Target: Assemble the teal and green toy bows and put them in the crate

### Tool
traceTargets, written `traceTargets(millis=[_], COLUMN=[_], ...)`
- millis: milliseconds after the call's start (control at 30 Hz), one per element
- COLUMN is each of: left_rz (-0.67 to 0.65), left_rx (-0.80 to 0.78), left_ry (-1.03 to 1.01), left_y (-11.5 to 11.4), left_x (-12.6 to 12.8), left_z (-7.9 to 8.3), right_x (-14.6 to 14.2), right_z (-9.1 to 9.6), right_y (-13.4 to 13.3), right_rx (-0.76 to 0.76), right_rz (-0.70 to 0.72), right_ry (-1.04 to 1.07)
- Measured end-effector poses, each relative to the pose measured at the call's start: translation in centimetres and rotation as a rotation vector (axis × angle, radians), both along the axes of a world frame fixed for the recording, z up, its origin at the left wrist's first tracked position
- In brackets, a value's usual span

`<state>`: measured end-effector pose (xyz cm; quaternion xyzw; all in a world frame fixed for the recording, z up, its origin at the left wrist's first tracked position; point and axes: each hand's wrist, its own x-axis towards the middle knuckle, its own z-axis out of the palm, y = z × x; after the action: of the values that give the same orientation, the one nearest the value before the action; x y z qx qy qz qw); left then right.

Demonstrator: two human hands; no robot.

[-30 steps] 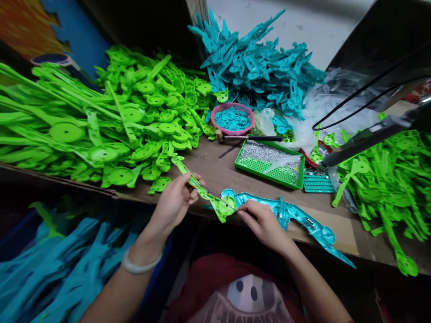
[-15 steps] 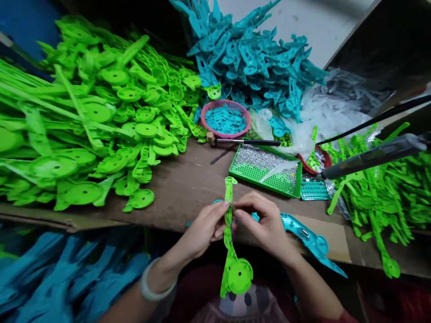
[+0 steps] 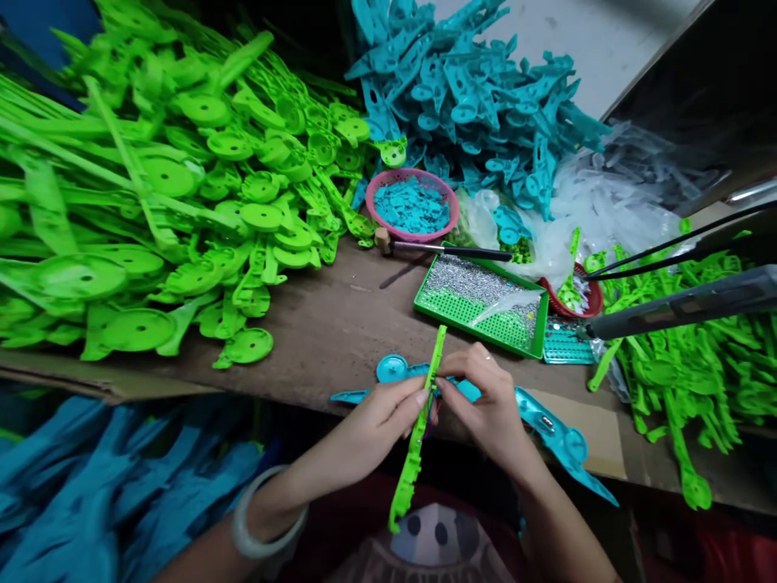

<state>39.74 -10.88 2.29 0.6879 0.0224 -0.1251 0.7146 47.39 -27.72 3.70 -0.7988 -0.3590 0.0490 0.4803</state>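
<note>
My left hand (image 3: 380, 421) is closed around the middle of a long green plastic part (image 3: 411, 463), now held edge-on and slanted, its lower end near my body. The thumb lies along the part's side. Against the part's right side, my right hand (image 3: 484, 394) pinches with thumb and fingertips; what lies between them is too small to make out. Thin dark and coloured wires (image 3: 431, 409) show by the part, below the fingertips. Under and behind my hands, blue plastic parts (image 3: 562, 441) lie on the table (image 3: 316, 324).
A large heap of green parts (image 3: 163, 178) fills the left. Blue parts (image 3: 461, 97) are piled behind a pink basket (image 3: 413, 236) of blue pieces. A hammer (image 3: 449, 251) touches a green tray (image 3: 479, 328) of small metal pieces. A grey rod-shaped tool (image 3: 685, 301) juts in from the right.
The green part has turned from face-up to edge-on, and its upper end has swung right. Both hands stay on it. The view has shifted slightly.
</note>
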Motion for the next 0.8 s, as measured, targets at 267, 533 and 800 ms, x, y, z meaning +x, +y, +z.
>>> traceTargets(millis=[267,533,800], left_rz=[0.124,0.365,0.312], left_rx=[0.144,0.207,0.139], left_ry=[-0.086,-0.097,-0.050], left_y=[-1.8,-3.6,-3.5], left_x=[-1.0,-1.5,-2.1], left_z=[-1.5,-2.4,-3.0], right_x=[-1.2,-1.5,-0.5], right_z=[-0.3,-0.4,-0.7], right_y=[0.8,0.5,-0.2], right_rx=[-0.079,-0.021,0.092], right_rz=[-0.126,-0.115,-0.022], right_ry=[-0.115,0.134,0.260])
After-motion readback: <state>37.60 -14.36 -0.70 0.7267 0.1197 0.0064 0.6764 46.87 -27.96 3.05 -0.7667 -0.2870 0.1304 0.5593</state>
